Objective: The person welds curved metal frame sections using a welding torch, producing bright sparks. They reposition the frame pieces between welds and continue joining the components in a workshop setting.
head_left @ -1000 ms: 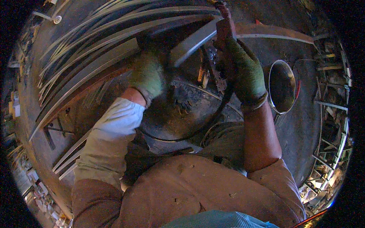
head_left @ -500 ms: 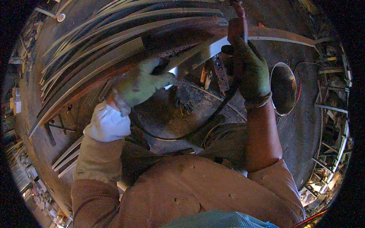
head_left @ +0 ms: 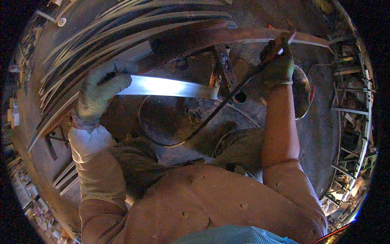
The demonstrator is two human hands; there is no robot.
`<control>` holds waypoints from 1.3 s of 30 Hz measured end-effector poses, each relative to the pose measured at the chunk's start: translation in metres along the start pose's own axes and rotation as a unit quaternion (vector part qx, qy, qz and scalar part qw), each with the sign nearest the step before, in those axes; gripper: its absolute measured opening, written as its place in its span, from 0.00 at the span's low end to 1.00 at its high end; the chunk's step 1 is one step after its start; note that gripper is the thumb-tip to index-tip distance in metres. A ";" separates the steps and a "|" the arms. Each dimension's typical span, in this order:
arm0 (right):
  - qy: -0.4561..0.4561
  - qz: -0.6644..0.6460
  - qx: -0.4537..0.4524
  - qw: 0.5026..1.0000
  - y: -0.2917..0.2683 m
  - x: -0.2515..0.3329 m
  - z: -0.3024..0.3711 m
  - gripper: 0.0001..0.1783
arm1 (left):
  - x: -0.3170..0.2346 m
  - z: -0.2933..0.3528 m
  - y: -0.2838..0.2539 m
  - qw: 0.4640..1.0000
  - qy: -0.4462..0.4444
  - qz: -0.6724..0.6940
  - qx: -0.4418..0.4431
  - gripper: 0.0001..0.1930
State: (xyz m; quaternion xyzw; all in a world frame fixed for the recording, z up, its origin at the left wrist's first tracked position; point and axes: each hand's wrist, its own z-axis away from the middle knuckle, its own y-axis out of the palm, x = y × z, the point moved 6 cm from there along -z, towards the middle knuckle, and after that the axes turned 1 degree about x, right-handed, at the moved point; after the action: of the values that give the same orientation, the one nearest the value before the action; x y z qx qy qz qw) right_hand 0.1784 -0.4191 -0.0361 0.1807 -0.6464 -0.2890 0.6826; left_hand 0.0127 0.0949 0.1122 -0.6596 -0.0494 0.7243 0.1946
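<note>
My left hand (head_left: 99,91), in a worn pale glove, grips one end of a flat metal bar (head_left: 174,86). The bar lies almost level across the view, its middle shining brightly and its right end beside a rusty metal leg (head_left: 224,67). My right hand (head_left: 281,67), also gloved, is closed round a dark, reddish-ended handled tool (head_left: 271,51) that looks like a welding electrode holder. Its tip is hard to make out. From it a black cable (head_left: 209,118) runs down and left, then loops in front of my knees.
Many long metal strips (head_left: 93,34) lie fanned at the far left. A rusty beam (head_left: 191,36) crosses behind the bar. Right of my right hand stands a round, open metal piece (head_left: 302,101). Metal frames (head_left: 351,110) and scrap line the right edge.
My left hand has moved left and closer, swinging the bar from a slant to nearly level. My right hand has shifted right, its tool now tilted instead of upright, and the cable has moved with it.
</note>
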 end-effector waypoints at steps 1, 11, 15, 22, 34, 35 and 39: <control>0.009 -0.040 -0.055 0.998 0.031 0.003 0.010 0.14 | -0.002 0.007 -0.007 1.000 0.003 -0.006 -0.014 0.14; 0.196 -0.441 0.109 0.869 -0.051 -0.051 -0.052 0.12 | 0.015 0.007 -0.003 0.995 0.005 -0.102 -0.021 0.15; 0.060 -0.055 0.049 0.995 -0.037 -0.013 -0.032 0.14 | 0.017 -0.013 0.026 0.968 -0.078 -0.220 0.097 0.20; -0.003 0.382 0.067 0.922 0.020 0.006 -0.002 0.22 | 0.045 -0.029 0.049 0.864 -0.099 -0.474 0.138 0.19; 0.155 0.235 0.172 0.944 0.024 -0.041 0.017 0.29 | 0.159 0.119 -0.066 0.949 -0.070 -0.215 -0.218 0.20; 0.191 0.180 0.137 0.955 0.029 -0.045 0.020 0.30 | 0.191 0.155 -0.081 0.942 -0.116 -0.194 -0.250 0.20; 0.083 0.315 0.168 0.930 0.061 -0.035 0.056 0.30 | 0.324 0.291 -0.085 0.907 -0.295 -0.089 -0.288 0.21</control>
State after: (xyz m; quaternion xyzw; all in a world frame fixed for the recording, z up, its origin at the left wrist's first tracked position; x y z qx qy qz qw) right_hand 0.1332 -0.3428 -0.0202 0.1035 -0.6500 0.0701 0.7496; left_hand -0.2704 0.3391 -0.1265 -0.4364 -0.3696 0.8195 0.0366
